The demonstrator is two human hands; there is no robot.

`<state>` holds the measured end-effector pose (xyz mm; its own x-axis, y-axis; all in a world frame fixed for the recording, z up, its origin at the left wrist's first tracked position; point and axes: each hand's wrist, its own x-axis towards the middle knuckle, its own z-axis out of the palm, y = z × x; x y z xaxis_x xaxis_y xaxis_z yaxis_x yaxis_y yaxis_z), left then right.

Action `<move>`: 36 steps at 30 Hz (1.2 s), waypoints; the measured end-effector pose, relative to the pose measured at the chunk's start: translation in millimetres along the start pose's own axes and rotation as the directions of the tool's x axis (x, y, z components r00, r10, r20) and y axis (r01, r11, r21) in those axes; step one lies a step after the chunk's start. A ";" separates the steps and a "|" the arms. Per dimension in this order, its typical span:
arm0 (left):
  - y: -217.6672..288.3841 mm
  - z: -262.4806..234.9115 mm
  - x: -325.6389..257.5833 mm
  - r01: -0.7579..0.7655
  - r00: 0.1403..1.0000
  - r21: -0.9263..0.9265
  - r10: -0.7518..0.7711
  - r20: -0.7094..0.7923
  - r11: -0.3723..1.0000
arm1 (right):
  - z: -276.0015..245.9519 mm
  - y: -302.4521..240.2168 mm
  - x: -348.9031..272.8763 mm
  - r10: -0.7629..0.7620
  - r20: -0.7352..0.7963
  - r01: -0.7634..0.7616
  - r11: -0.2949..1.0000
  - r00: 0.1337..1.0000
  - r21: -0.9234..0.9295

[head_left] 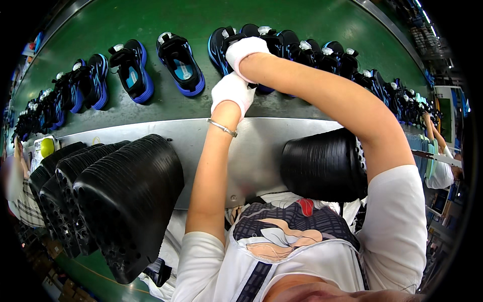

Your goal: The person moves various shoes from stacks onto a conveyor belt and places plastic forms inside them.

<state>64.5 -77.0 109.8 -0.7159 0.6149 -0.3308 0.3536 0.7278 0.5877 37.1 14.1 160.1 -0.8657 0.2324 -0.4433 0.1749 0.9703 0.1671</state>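
Note:
Both my hands are in white gloves and meet over a black-and-blue sneaker (pixel 218 50) on the green belt. My left hand (pixel 231 94) is closed at the heel end of the sneaker, its fingers mostly curled out of sight. Just above and touching it, my right hand (pixel 246 54) reaches in from the right with the wrist bent and closes over the sneaker's upper part. The gloves hide most of the opening and heel. To the left stands another sneaker (pixel 181 65) with a light blue insole showing, then a further sneaker (pixel 133 73).
Rows of similar sneakers (pixel 93 83) run along the green belt (pixel 211 15) to both sides. On the metal ledge (pixel 236 166) before me, ribbed black stacks (pixel 131 196) stand left and another black stack (pixel 322 166) right. Other people's arms (pixel 437 133) show at both far sides.

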 end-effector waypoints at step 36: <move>-24.3 -76.5 28.9 0.007 0.997 -0.345 0.020 0.075 0.939 | 12.1 219.1 -293.9 0.317 -0.339 -0.166 0.899 0.886 0.405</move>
<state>-10.9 -100.1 142.4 -0.6617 0.6505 -0.3729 0.1197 0.5825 0.8040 335.5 159.2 316.4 -0.8706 0.4903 -0.0415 0.4912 0.8608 -0.1332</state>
